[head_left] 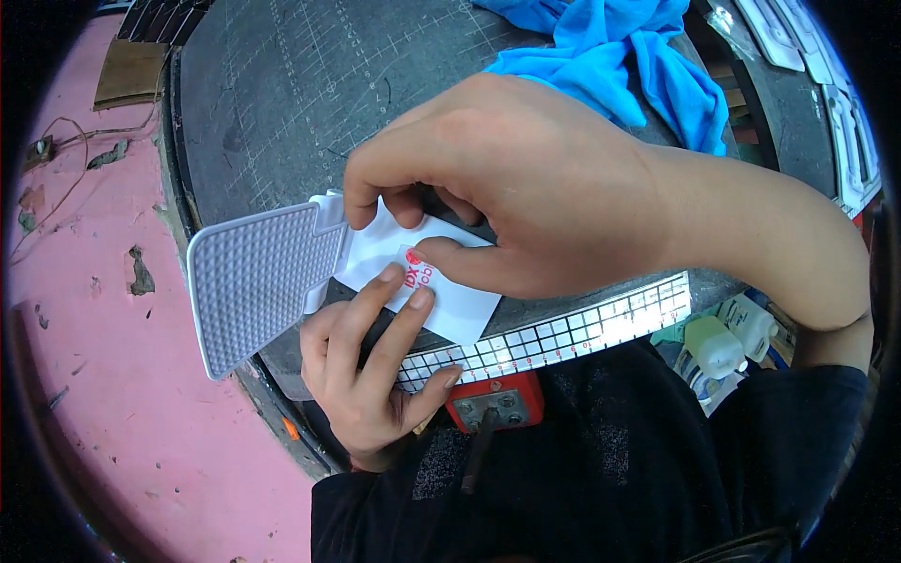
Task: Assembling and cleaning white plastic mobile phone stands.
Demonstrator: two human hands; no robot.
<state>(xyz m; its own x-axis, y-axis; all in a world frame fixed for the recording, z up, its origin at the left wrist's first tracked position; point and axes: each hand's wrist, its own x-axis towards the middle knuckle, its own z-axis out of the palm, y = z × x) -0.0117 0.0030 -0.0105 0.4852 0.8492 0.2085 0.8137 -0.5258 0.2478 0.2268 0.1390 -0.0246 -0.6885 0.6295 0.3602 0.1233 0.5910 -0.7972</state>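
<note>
A white plastic piece lies on the dark worktop, its studded, textured panel [267, 281] at the left joined to a smooth flat panel [465, 310] under my hands. On the smooth panel sits a small label [417, 272] with red print. My left hand [371, 375] has its fingers stretched out, index and middle fingertips resting on the label's near-left edge. From the right, my right hand [526, 188] arches over the panel. Its thumb tip presses at the label's right side, and its curled fingers reach the panel's far edge beside the joint. Their tips are partly hidden.
A clear gridded ruler [554, 338] runs along the worktop's [272, 122] near edge, above a red clamp-like block [497, 403]. Blue cloth [610, 66] lies at the back. More white plastic pieces [845, 141] are far right; bottles [718, 347] stand below. The floor [141, 375] is pink.
</note>
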